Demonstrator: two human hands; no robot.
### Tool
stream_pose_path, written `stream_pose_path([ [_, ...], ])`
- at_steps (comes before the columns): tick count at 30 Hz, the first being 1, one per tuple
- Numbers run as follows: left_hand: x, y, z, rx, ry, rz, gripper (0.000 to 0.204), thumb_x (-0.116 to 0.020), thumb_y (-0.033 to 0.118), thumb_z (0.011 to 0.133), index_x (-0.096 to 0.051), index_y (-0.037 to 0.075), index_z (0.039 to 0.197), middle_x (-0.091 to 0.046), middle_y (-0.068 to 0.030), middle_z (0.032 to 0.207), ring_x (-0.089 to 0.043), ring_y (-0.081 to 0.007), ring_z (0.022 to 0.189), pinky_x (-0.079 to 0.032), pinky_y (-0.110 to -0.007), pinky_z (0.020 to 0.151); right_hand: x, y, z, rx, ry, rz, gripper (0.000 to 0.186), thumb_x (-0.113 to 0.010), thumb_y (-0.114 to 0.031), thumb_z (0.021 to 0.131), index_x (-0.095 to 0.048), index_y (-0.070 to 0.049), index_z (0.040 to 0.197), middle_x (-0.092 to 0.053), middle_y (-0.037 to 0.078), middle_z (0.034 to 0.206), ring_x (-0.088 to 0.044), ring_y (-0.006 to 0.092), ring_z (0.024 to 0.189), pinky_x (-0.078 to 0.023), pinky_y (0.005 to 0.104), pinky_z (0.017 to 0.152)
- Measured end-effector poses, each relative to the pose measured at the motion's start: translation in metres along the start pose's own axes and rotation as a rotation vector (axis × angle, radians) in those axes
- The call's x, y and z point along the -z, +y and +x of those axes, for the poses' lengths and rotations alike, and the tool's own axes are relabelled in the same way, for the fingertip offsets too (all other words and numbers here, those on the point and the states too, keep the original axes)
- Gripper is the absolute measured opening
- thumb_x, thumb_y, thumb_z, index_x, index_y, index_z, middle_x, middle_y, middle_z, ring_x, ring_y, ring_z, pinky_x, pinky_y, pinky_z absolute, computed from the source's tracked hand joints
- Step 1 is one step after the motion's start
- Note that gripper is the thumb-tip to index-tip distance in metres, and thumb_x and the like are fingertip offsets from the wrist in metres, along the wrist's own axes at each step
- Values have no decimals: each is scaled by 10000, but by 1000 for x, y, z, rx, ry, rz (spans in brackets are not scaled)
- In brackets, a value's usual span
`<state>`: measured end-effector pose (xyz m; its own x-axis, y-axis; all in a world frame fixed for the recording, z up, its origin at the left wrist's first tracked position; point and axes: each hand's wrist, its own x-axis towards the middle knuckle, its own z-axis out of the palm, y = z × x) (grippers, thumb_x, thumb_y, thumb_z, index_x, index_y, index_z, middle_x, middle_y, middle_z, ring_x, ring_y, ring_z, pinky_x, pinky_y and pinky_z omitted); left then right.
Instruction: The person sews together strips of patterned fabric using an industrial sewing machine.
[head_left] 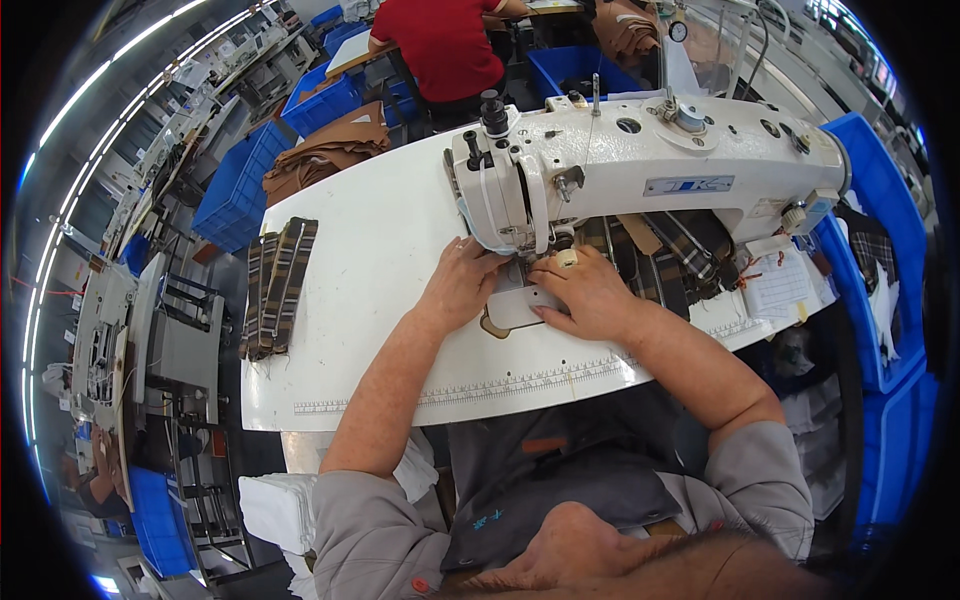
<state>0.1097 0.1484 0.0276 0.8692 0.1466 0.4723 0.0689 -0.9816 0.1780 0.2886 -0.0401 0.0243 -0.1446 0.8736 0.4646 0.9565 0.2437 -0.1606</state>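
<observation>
Because both hands come together beneath the head of the sewing machine (640, 150), that spot is taken as the point of work; the machine stands immediately beyond the fingers, its arm extending to the right of the grip. The left hand (460, 283) enters from the left, fingers bent toward the needle area; the right hand (592, 290) faces it, thumb at the pale metal plate (518, 305) on the near side of the fingers, presumably to steady the hand. Whether either hand pinches anything cannot be told, as the fingertips are crowded and partly hidden. Just right of the right hand, plaid fabric (670, 268) lies under the machine's arm, apparently placed within short reach. Farther right are papers (778, 285) and a blue bin (905, 362). Well left of the left hand, a stack of plaid pieces (282, 290) lies at the edge of the white table (380, 250), probably positioned clear of the forearm. Nearer the body than the grip, a ruler scale (470, 393) follows the table's front edge, presumably for measuring away from the needle.
</observation>
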Motion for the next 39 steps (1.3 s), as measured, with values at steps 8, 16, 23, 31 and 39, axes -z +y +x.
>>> stream_pose_path([
  [8, 17, 23, 15, 294, -342, -55, 235, -693, 72, 914, -752, 58, 1141, -744, -195, 1032, -717, -369, 952, -566, -456, 864, -3, 5, -3, 21, 30, 36, 365, -738, -323, 877, -737, -70, 1141, -703, 64, 1140, -618, 273, 1104, -454, 447, 969],
  [16, 4, 29, -7, 519, -177, -299, 215, -789, 89, 888, -754, 10, 1086, -728, -156, 869, -736, -194, 760, -570, -328, 702, -4, 4, -8, 131, 55, 76, 275, -746, -272, 852, -770, -88, 1055, -733, 37, 1110, -635, 235, 1122, -463, 425, 976],
  [23, -1, 43, -35, 202, -72, -414, 315, -791, 108, 897, -769, 39, 1204, -706, -132, 1276, -691, -220, 890, -580, -344, 821, 0, 2, -4, 44, 81, 11, 234, -747, -233, 819, -777, -79, 993, -749, 20, 1051, -656, 229, 1023, -488, 414, 917],
  [31, -8, 52, -31, 184, -52, -71, 308, -756, 181, 925, -765, -10, 1167, -717, -135, 1304, -647, -323, 1098, -536, -413, 991, -7, 2, -4, 124, 91, 55, 247, -743, -248, 840, -789, -77, 1012, -757, 20, 1078, -654, 228, 1030, -498, 434, 924],
  [39, -5, 48, -25, 206, -79, -187, 406, -761, 206, 927, -710, -40, 1247, -669, -190, 1369, -606, -364, 1330, -491, -437, 1135, -3, 2, -2, 81, 81, 17, 259, -758, -281, 843, -788, -82, 1006, -755, 15, 1069, -647, 222, 1050, -484, 415, 911],
])
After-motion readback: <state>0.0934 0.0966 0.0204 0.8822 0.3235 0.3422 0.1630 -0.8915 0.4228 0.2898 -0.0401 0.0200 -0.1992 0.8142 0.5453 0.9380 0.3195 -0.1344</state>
